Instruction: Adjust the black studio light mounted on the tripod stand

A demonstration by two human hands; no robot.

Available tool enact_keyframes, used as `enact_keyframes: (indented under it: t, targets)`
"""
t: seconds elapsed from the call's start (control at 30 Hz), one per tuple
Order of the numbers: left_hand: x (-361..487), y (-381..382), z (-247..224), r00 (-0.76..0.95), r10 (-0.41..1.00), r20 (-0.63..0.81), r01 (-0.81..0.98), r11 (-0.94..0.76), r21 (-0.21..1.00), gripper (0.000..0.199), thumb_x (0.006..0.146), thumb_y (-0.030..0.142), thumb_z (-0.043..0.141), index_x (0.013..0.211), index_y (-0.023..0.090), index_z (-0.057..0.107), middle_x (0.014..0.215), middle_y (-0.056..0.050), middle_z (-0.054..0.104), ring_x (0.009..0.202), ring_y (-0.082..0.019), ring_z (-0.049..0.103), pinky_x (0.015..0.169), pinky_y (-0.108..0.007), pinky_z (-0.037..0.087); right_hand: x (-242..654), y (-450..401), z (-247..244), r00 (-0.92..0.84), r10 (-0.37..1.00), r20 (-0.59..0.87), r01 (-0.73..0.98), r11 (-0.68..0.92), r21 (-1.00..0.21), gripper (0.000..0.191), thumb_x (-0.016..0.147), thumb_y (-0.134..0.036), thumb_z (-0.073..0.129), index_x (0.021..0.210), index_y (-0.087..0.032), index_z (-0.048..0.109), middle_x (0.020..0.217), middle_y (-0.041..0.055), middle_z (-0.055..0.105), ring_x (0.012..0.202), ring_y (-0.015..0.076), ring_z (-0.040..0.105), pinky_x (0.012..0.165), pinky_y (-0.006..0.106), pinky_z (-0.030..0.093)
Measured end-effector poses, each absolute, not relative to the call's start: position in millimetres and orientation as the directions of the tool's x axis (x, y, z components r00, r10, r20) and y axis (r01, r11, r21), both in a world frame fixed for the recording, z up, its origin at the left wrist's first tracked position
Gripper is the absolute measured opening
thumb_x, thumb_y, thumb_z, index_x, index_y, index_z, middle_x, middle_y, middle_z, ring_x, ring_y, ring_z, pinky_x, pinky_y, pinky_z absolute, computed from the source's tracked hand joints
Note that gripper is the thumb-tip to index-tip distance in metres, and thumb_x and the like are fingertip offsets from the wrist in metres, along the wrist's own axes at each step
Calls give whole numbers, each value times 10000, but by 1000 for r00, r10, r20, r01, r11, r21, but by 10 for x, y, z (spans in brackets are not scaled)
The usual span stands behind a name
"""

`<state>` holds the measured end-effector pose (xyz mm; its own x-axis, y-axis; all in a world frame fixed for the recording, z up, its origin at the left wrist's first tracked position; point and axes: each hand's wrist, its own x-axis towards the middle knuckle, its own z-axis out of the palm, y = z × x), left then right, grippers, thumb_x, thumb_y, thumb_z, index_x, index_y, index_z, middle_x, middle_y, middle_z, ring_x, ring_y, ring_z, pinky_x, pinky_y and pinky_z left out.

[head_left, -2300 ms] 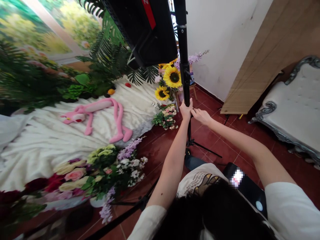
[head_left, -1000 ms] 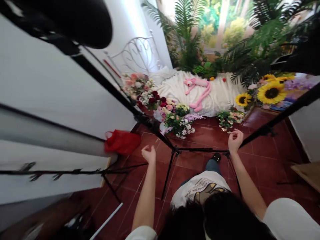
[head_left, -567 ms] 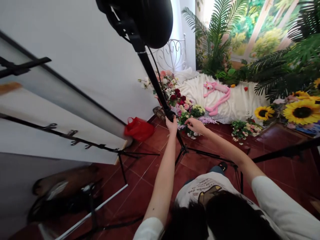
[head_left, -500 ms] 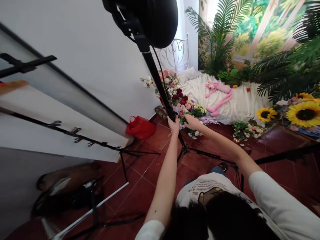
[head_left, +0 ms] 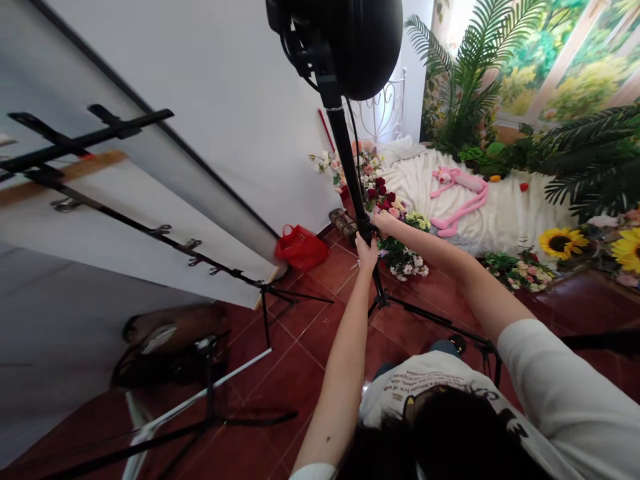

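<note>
A black light stand (head_left: 349, 157) rises in front of me, with a large black lamp head (head_left: 373, 47) on top and a thin cable hanging beside the pole. My left hand (head_left: 367, 250) is wrapped round the pole just below its joint. At the joint, on the pole's right side, my right hand (head_left: 383, 223) has its fingers closed on the stand; the fingertips are partly hidden. The stand's legs (head_left: 383, 298) spread on the red tiled floor below.
A red bag (head_left: 302, 248) lies by the wall. At left is a backdrop stand with clips (head_left: 193, 245). Flowers (head_left: 413, 265) and a bed with a pink plush toy (head_left: 463, 180) are behind the stand. Another tripod (head_left: 213, 400) stands at lower left.
My right hand has moved in from beside the pole and closed on the joint. My left hand still holds the pole. The whole view has shifted, with things appearing further right.
</note>
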<state>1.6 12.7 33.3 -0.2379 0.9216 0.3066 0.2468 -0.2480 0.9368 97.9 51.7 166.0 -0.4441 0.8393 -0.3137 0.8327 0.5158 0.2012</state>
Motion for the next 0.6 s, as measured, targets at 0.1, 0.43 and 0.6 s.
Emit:
enact_keyframes:
  t: [0.1, 0.43, 0.6]
  targets:
    - [17, 135, 331, -254, 920, 299, 250, -236, 939, 437, 883, 403, 625, 1236, 168, 521, 1167, -159, 629, 1239, -274, 592, 1082, -402, 450, 914, 585, 1664, -422, 838, -347, 840, 505, 196, 358, 671, -55, 797, 1023, -84, 739, 1028, 153, 769, 1016, 309, 729, 843, 336, 560]
    - [11, 119, 361, -227, 922, 313, 234, -260, 937, 365, 902, 424, 590, 1176, 191, 527, 1096, -123, 657, 1088, -231, 655, 1013, -385, 494, 1191, 507, 1731, -496, 843, -207, 829, 531, 175, 422, 740, -152, 763, 1154, -131, 686, 1162, 170, 736, 1044, 290, 715, 802, 312, 542]
    - [-6, 129, 343, -226, 928, 296, 240, -242, 940, 362, 876, 298, 587, 1216, 190, 523, 1141, -132, 652, 1210, -255, 603, 1083, -412, 451, 1011, 537, 1571, -521, 807, -278, 816, 566, 116, 457, 666, -38, 738, 1121, -74, 703, 1083, 171, 758, 994, 285, 718, 789, 304, 547]
